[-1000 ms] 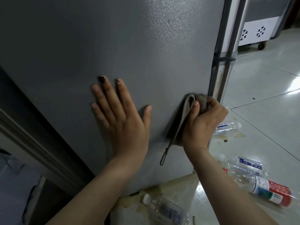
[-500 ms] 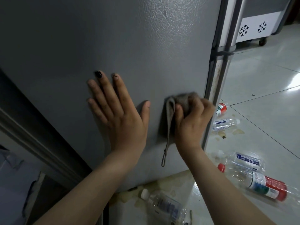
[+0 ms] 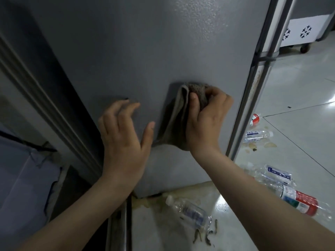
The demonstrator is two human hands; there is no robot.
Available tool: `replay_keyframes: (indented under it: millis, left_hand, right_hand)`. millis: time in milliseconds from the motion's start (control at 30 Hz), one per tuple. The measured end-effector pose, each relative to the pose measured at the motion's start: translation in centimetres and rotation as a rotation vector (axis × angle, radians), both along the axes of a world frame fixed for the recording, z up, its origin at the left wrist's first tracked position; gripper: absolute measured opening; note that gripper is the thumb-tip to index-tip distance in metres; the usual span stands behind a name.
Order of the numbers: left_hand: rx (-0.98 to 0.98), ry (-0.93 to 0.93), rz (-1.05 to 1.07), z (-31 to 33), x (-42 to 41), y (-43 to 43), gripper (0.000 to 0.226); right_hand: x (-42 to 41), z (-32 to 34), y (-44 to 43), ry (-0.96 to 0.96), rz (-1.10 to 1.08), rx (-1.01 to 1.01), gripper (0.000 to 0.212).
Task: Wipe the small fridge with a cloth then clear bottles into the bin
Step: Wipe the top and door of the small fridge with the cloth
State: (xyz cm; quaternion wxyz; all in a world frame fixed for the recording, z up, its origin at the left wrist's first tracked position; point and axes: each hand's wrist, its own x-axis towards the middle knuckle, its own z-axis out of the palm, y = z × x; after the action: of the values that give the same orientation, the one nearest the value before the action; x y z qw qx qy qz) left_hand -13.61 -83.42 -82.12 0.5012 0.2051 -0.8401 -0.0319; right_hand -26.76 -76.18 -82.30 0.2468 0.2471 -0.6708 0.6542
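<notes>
Firmly, the right hand (image 3: 204,124) bunches the cloth (image 3: 174,124) against the fridge (image 3: 145,51), its fingers (image 3: 215,98) curled round the top fold while the rest hangs below them. Just left of those fingers, the left hand (image 3: 123,138) holds nothing, fingers bent and slightly spread, thumb out. Bottles (image 3: 192,212) lie on the floor (image 3: 299,124), below and right of both hands.

We saw a pebbled matt grey fridge (image 3: 145,51), a nubby grey cloth (image 3: 181,113), clear plastic bottles (image 3: 190,211) and glossy floor tiles (image 3: 299,98)
</notes>
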Motion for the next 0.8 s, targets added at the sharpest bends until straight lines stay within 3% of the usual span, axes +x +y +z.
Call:
replay_keyframes:
  millis: [200, 300, 533, 800]
  left_hand:
    - [0.265, -0.086, 0.071, -0.6, 3.4, -2.7, 0.038]
    - [0.282, -0.097, 0.052, -1.4, 3.4, -3.5, 0.039]
    - [0.182, 0.011, 0.052, -2.4, 2.4, -4.8, 0.032]
    - [0.362, 0.237, -0.017, -2.9, 2.1, -5.4, 0.037]
  right_hand:
    - [3.0, 0.7, -2.6, -0.032, 0.082, 0.160, 0.031]
    - [3.9, 0.3, -3.3, -0.063, 0.029, 0.158, 0.032]
    - [5.7, -0.3, -6.5, -0.034, -0.226, -0.075, 0.042]
    - [6.2, -7.1, -9.1, 0.224, -0.339, 0.048, 0.040]
